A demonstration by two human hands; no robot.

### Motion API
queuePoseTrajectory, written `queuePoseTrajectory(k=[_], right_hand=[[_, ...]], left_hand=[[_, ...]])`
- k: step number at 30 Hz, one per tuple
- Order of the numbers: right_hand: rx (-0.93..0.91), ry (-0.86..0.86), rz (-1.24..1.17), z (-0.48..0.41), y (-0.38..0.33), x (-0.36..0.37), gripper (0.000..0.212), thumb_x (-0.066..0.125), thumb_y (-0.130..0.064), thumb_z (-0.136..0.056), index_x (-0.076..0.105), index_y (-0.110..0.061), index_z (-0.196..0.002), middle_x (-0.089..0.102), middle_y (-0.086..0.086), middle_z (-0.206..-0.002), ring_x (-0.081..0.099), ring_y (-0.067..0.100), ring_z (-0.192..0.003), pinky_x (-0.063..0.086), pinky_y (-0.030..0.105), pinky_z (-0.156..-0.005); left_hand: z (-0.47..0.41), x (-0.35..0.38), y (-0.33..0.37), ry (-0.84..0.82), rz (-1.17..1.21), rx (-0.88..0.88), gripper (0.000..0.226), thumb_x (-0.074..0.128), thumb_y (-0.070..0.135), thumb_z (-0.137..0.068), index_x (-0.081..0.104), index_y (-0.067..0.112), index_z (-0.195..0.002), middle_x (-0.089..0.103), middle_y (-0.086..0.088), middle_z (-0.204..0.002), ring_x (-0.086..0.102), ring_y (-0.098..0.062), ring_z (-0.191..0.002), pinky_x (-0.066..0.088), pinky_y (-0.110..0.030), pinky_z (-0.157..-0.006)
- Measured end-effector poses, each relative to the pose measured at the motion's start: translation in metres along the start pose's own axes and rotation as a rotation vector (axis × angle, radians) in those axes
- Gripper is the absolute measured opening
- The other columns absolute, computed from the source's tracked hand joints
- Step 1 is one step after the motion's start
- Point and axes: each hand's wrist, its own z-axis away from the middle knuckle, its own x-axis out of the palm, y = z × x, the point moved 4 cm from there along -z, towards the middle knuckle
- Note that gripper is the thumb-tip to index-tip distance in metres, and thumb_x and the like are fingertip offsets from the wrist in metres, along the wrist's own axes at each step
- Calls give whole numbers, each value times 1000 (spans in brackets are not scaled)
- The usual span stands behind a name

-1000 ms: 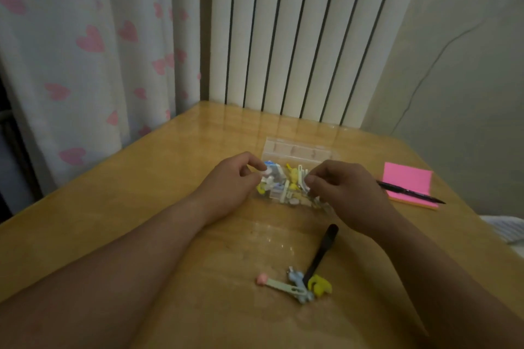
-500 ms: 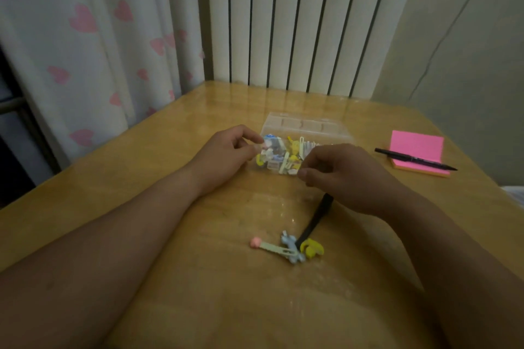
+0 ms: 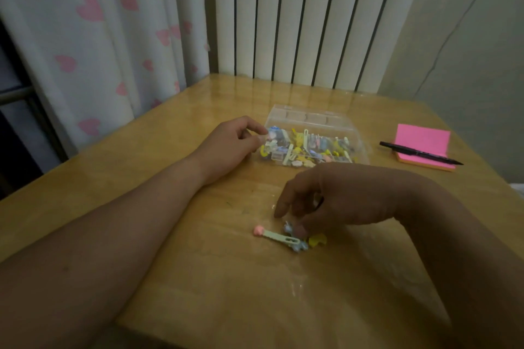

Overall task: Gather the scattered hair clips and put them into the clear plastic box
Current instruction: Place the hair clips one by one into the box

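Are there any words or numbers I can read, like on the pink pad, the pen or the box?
None: no word, number or sign can be read in this picture.
Pink sticky pad: the top sheet looks blank.
Black pen: any print is too small to read.
Clear plastic box: no label shows.
Hair clips: too small and blurred to tell.

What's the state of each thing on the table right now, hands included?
clear plastic box: open, lid back, full of clips.
left hand: grips the box's left end.
right hand: fingertips on the blue hair clip, nothing lifted.
green hair clip with pink end: on the table, loose.
blue hair clip: on the table, touched.
yellow hair clip: on the table, loose.
black pen: lying across the pink sticky notes.
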Motion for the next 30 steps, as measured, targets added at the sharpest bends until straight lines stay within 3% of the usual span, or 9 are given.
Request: queuePoseTrajectory(k=[3,6,9,13,18,21,26,30], right_hand=[[-9,-22,7,0,0,1,25,81,-38,-91,75,-42,-115,74,-12,-107,68,7,-97,58,33,-91],[-5,-7,3,2,3,-1,20,84,-36,-89,74,-38,-106,72,-12,-104,65,6,-95,55,27,-85],[12,33,-4,4,8,-5,20,84,-38,-88,70,-35,-102,70,-6,-102,63,11,-91,52,30,-79],[28,254,-180,-1,18,-12,19,83,-29,-90,70,-34,-102,72,-1,-99,68,14,-89,56,34,-81],[83,428,-39,-10,23,-12,18,81,-34,-91,69,-38,-104,68,-10,-101,65,5,-91,56,28,-81],[128,426,35,-5,24,-14,17,81,-36,-90,68,-36,-100,66,-10,-102,64,7,-94,58,31,-83],[211,374,163,1,24,-16,21,80,-49,-89,69,-32,-96,66,-13,-96,62,5,-88,54,28,-76],[194,331,171,2,24,-15,23,75,-50,-93,69,-37,-112,66,-15,-103,63,4,-94,57,30,-84]], left_hand=[[0,0,1,-2,-10,1,13,71,28,-99,75,22,-111,63,-6,-77,60,-7,-68,50,-32,-73],[-1,1,2,-9,-14,1,13,72,29,-100,75,23,-111,64,-8,-80,60,-6,-69,49,-31,-73],[-2,1,0,-15,-2,-14,12,73,31,-99,75,25,-109,65,-8,-82,60,-7,-71,50,-32,-74],[-2,1,0,-22,13,-7,12,74,32,-98,75,25,-108,64,-7,-80,61,-9,-72,51,-33,-75],[-2,0,1,-21,0,2,10,74,31,-98,75,26,-107,69,-19,-85,61,-13,-72,52,-36,-76],[-3,1,2,-22,-4,2,11,73,29,-99,75,24,-109,69,-22,-86,62,-11,-72,52,-33,-76],[-5,1,-1,-30,4,8,9,73,30,-100,74,26,-108,64,-12,-77,61,-12,-71,53,-36,-78],[-6,1,-2,-34,6,22,9,72,33,-100,74,28,-107,64,-9,-76,61,-14,-72,54,-39,-78]])
